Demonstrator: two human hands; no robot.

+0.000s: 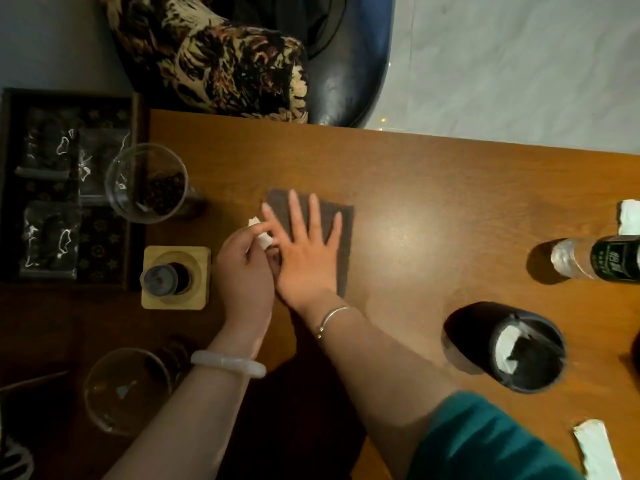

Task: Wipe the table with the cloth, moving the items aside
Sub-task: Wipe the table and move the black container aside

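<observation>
Dark cloth (341, 237) lies mid-table (433, 188), pressed flat under the splayed, unclenched right hand (308, 251). Left hand (242, 261), just beside it, pinches a white scrap (260, 233). Left: glass (147, 183), coaster (175, 277), tray (69, 188). Right: bottle (595, 259), black cup (516, 351). Bare wood between cloth and bottle; far edge meets pale floor (519, 64).

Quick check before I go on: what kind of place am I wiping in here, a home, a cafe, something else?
Probably a home sitting room or a tea corner, though that is a guess. A wooden table stands by a dark seat with a patterned cushion, with a glass of dark beans and a tray of packets at hand.
</observation>
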